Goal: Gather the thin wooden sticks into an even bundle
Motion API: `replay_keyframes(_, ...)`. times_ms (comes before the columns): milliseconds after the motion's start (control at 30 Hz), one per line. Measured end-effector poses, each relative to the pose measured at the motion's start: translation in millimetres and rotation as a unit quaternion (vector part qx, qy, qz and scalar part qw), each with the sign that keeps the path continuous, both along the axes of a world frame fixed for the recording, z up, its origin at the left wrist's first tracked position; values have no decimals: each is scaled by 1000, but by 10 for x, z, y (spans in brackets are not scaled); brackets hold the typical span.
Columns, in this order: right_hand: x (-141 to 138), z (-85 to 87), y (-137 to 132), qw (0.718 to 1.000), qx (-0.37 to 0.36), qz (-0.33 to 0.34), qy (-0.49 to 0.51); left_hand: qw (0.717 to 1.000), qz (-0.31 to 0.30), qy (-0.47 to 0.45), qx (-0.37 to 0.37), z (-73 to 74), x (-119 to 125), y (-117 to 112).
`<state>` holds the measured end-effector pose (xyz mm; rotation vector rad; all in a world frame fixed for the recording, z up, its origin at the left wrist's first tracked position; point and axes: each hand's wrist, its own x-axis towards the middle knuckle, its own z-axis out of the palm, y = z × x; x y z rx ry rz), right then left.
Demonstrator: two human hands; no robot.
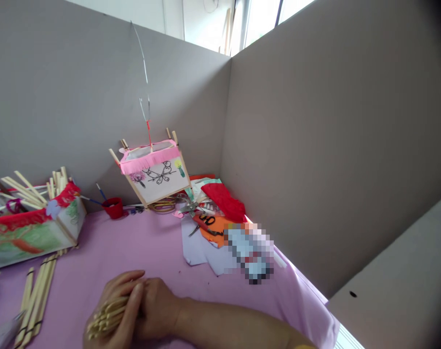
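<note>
A bundle of thin wooden sticks (108, 317) lies in my left hand (123, 286), its cut ends pointing toward the lower left. The fingers of that hand wrap round the sticks. My right hand (156, 305) is closed and pressed against the left one, over the other end of the bundle. Its fingers are mostly hidden, so what they grip does not show clearly. Both hands are low over the pink tablecloth (147, 247). Left of them, longer sticks tied in bundles (38, 298) lie on the cloth.
A decorated paper box (27, 237) holding sticks stands at left, beside a red cup (113, 208). A paper lantern (162, 177) with pink fringe leans at the back. Pliers (207, 225), red fabric (225, 198) and paper (200, 252) lie right. Grey partitions (296, 121) enclose the table.
</note>
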<state>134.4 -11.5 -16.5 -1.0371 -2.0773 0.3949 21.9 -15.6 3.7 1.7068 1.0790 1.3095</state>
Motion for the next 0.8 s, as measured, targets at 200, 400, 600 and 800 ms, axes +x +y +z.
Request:
replay_keyframes(200,86,53,-80,989,24,-97,-106,1000,0,-21,-13,124,-28,-24)
replay_keyframes(400,463,292,-1002,965,-58,-203,-156,990,5,-104,-91,131,-62,-14)
replay_keyframes(600,930,-109,-2448,881,-149,-384,-234,984,-33,-129,-121,117,-67,11)
replay_keyframes(800,1394,-985,-3567,765,42,-604,-217,980,-35,-144,-131,96,-53,-6)
